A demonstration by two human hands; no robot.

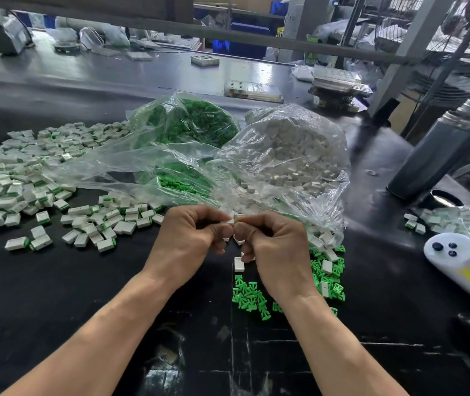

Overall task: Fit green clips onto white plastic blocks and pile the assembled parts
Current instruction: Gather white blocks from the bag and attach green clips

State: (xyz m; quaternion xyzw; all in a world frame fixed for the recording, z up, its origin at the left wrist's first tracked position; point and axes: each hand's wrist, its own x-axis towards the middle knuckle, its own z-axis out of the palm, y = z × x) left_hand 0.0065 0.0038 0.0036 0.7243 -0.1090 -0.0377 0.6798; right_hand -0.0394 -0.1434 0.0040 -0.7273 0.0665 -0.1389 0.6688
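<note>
Black glossy desk (56,295) with a big pile of finished parts (22,178) along its left edge, crinkly clear bags of green clips (191,124) and white blocks (293,150) mid-desk. Left hand (191,238) and right hand (273,247), fingers curled tight, both pinch one white block (230,222) (clip hidden), loose clips (249,295) just below.

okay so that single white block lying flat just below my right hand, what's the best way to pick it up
Pinch the white block across its two long side edges, coming straight down from above. It lies flat on the black table with its broad face up and bare table on its left, so the sides are reachable; the right hand is closest.
</note>
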